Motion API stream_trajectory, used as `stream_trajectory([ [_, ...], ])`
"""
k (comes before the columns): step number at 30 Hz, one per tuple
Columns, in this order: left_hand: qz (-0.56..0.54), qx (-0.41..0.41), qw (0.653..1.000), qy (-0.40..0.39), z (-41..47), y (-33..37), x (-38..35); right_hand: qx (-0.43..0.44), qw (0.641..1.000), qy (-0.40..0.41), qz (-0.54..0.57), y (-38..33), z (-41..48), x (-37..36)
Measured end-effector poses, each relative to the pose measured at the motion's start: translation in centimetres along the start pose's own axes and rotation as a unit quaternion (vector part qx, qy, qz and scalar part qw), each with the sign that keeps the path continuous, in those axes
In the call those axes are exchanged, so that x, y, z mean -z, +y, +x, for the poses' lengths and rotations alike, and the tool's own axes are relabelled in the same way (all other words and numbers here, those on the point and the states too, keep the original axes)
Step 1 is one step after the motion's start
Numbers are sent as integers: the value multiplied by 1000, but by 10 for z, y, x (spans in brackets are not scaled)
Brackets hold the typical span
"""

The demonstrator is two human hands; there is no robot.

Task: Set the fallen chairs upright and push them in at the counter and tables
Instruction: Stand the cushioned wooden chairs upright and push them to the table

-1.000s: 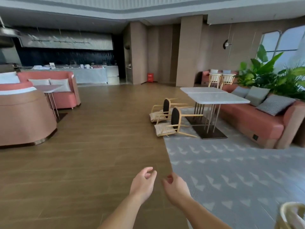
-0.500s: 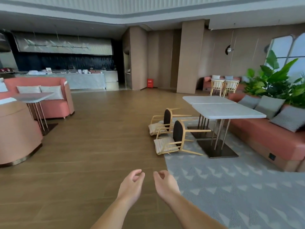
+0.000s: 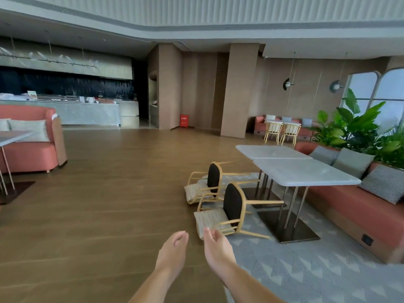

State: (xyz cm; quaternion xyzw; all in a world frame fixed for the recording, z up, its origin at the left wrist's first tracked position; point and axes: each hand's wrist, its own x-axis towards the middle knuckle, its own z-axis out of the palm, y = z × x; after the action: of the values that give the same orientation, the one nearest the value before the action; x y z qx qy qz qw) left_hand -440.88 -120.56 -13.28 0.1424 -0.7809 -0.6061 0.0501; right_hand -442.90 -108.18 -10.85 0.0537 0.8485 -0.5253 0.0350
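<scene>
Two wooden armchairs lie tipped on their backs beside two white-topped tables point(image 3: 306, 178). The near fallen chair point(image 3: 231, 206) has a black seat underside facing me and a striped backrest flat on the floor; the far fallen chair point(image 3: 213, 179) lies just behind it the same way. Both chairs' legs point right, toward the table bases. My left hand point(image 3: 172, 252) and my right hand point(image 3: 215, 248) reach forward low in the frame, fingers loosely curled, holding nothing. My right hand is just short of the near chair's backrest.
A coral sofa point(image 3: 358, 206) with cushions runs behind the tables, plants point(image 3: 358, 127) beyond it. Two upright chairs point(image 3: 282, 130) stand at a far table. A counter point(image 3: 65, 110) lies at the back left, a coral booth point(image 3: 32, 149) at left. Grey rug point(image 3: 306, 276) under the tables.
I have walked closer to the fallen chairs, which now appear larger and nearer. Both hands stay out in front, empty, now almost at the near chair.
</scene>
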Motion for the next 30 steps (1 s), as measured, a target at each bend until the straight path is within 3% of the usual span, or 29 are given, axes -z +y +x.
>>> stream_trajectory([
  [10,23,6,1000,3,198,12,-10,-3,1000,-2,25,-29,203,-62],
  [23,4,74,994,78,452,15,36,-17,994,-105,33,-87,448,-173],
  [30,-26,85,995,49,609,-8,35,-47,996,-69,14,-93,584,-219],
])
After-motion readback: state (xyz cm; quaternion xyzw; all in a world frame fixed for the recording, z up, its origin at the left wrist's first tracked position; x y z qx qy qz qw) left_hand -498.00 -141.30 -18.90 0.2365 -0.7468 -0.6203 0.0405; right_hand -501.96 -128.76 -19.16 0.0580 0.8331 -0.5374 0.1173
